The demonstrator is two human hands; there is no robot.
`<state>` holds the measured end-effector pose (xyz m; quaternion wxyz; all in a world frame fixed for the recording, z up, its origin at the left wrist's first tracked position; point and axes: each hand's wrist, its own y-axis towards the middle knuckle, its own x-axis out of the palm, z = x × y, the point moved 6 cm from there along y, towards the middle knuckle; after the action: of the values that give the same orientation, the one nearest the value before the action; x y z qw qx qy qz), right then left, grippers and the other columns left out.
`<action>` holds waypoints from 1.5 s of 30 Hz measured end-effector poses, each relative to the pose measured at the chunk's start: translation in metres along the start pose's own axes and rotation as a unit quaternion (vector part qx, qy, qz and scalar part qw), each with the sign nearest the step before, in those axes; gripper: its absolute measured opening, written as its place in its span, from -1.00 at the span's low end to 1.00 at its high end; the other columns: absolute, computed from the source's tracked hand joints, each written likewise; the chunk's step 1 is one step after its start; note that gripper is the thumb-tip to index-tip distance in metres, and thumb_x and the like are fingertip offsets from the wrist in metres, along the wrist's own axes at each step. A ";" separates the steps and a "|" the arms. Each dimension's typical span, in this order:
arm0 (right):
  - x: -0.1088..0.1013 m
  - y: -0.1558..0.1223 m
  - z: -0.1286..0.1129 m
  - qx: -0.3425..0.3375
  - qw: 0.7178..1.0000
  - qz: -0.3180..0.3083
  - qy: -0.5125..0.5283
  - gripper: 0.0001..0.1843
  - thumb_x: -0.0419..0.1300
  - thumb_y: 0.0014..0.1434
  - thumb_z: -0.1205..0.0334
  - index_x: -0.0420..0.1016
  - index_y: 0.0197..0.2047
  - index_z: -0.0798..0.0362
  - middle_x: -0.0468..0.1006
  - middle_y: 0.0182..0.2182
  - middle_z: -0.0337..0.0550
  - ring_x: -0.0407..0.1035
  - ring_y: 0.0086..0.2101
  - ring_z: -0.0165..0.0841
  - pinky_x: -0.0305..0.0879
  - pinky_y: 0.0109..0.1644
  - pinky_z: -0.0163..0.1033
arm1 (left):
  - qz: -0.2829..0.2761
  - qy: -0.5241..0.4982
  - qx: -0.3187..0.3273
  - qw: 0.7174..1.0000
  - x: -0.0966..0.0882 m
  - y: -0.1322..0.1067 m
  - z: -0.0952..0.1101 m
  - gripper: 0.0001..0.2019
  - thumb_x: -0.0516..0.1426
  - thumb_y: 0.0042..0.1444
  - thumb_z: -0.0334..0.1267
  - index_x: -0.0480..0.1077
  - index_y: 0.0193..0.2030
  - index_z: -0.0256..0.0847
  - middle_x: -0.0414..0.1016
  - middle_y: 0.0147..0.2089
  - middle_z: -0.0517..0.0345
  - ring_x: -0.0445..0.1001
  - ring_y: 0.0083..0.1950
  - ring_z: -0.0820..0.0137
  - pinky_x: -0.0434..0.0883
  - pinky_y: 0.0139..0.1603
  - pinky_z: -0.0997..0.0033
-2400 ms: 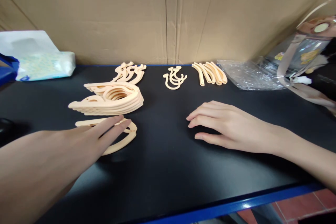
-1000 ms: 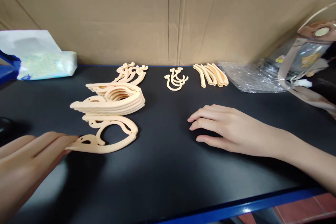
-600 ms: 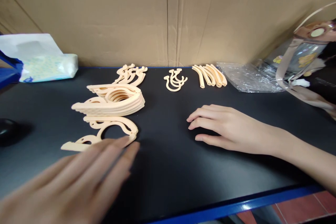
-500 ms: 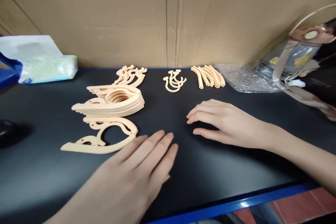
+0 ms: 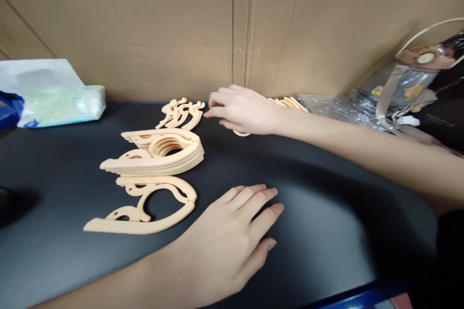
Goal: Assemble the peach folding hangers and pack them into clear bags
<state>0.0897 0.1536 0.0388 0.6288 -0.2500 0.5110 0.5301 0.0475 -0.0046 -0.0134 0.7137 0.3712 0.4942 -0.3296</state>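
My left hand (image 5: 232, 231) lies flat and open on the black table (image 5: 319, 203), just right of a single peach plastic swan-shaped piece (image 5: 145, 205). Behind that piece sits a stack of the same swan-shaped pieces (image 5: 159, 152). My right hand (image 5: 242, 108) reaches across to the back of the table, fingers curled loosely over the small hook-shaped pieces (image 5: 239, 133), fingertips pointing toward a group of small curved pieces (image 5: 181, 113). What the right hand's fingers hold, if anything, is hidden. A bundle of curved strips (image 5: 290, 103) shows behind its wrist.
A cardboard wall (image 5: 232, 24) closes the back. A tissue pack (image 5: 54, 101) lies at back left, a crumpled clear plastic bag (image 5: 337, 106) and a transparent pouch with straps (image 5: 413, 82) at back right. A dark object (image 5: 10, 203) sits at the left edge.
My left hand let go of the single swan piece and slid right to rest flat mid-table. My right hand left the table's middle and reached back-left over the small hooks.
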 end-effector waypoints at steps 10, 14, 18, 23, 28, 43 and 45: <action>0.027 0.069 -0.012 -0.122 0.983 -0.089 -0.101 -0.67 -0.13 0.28 0.51 0.45 -0.18 0.17 0.48 -0.06 0.06 0.37 0.00 -0.10 0.24 -0.03 0.02 | -0.025 -0.046 -0.012 0.999 0.003 0.000 -0.005 -0.59 -0.04 0.39 -0.21 0.30 0.29 -0.26 0.32 0.36 -0.05 0.29 0.36 0.14 0.35 0.30 0.08; 0.026 0.074 -0.024 -0.205 0.963 -0.099 -0.144 -0.61 -0.16 0.28 0.52 0.47 -0.19 0.14 0.51 -0.07 0.04 0.35 0.01 -0.08 0.19 -0.02 0.03 | -0.018 -0.044 -0.011 0.999 0.000 -0.002 -0.003 -0.61 -0.04 0.38 -0.23 0.31 0.28 -0.27 0.33 0.36 -0.04 0.29 0.36 0.16 0.35 0.30 0.10; 0.027 0.076 -0.027 -0.218 0.956 -0.107 -0.165 -0.68 -0.10 0.26 0.49 0.48 -0.21 0.14 0.51 -0.12 0.02 0.33 0.02 -0.09 0.15 -0.02 0.01 | -0.014 -0.043 -0.011 0.999 -0.001 -0.002 -0.003 -0.61 -0.04 0.39 -0.23 0.30 0.28 -0.26 0.32 0.36 -0.05 0.29 0.36 0.15 0.36 0.29 0.09; 0.032 0.074 -0.022 -0.204 0.961 -0.113 -0.148 -0.71 -0.03 0.22 0.46 0.48 -0.12 0.16 0.53 -0.09 0.04 0.34 0.05 -0.07 0.17 0.00 -0.01 | -0.014 -0.046 -0.010 0.999 0.001 -0.002 -0.003 -0.62 -0.04 0.39 -0.22 0.32 0.26 -0.27 0.33 0.36 -0.06 0.30 0.35 0.13 0.37 0.28 0.07; 0.032 0.071 -0.017 -0.174 0.972 -0.103 -0.120 -0.78 0.05 0.19 0.42 0.49 -0.16 0.14 0.57 -0.09 0.02 0.38 0.01 -0.10 0.21 0.00 -0.03 | -0.023 -0.052 -0.011 0.998 0.002 -0.002 -0.003 -0.61 -0.05 0.39 -0.21 0.30 0.28 -0.26 0.32 0.36 -0.07 0.29 0.36 0.13 0.37 0.29 0.05; 0.026 0.048 -0.012 -0.146 0.971 -0.158 -0.105 -0.83 0.08 0.23 0.45 0.50 -0.22 0.14 0.57 -0.21 -0.03 0.47 -0.18 -0.19 0.24 -0.18 -0.14 | -0.004 -0.039 -0.002 0.999 0.000 -0.001 -0.002 -0.63 -0.01 0.37 -0.25 0.31 0.26 -0.29 0.36 0.32 -0.12 0.31 0.34 0.13 0.37 0.28 0.06; 0.021 0.033 -0.018 -0.150 0.973 -0.149 -0.096 -0.82 0.07 0.27 0.45 0.50 -0.17 0.15 0.55 -0.16 0.01 0.46 -0.15 -0.19 0.23 -0.18 -0.14 | 0.005 -0.026 0.002 1.000 0.000 -0.001 -0.001 -0.63 -0.01 0.37 -0.25 0.32 0.24 -0.30 0.37 0.31 -0.12 0.31 0.34 0.12 0.37 0.28 0.07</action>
<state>0.0506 0.1571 0.0211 0.7023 -0.3627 0.3201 0.5223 0.0458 -0.0044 -0.0136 0.7270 0.3666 0.4730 -0.3366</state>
